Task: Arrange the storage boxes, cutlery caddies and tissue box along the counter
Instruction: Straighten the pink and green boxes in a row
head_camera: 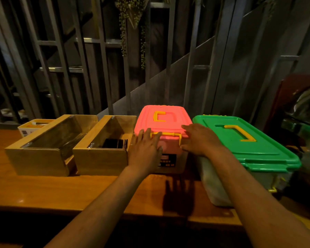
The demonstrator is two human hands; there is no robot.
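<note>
A storage box with a pink lid [162, 115] and yellow handle stands mid-counter. My left hand [144, 145] lies flat on its near left corner, fingers spread. My right hand [200, 139] presses its near right corner, fingers apart. Touching it on the right is a larger storage box with a green lid [245, 142]. To its left stand two wooden cutlery caddies: the nearer one [104, 154] holds dark items, the farther one [43, 154] is beside it. A yellow-topped tissue box [31, 126] sits behind the far-left caddy.
The wooden counter [61, 190] runs left to right, its front edge near me. A wall of metal slats [70, 59] rises right behind the row. Dark bulky objects [301, 111] crowd the right end past the green box.
</note>
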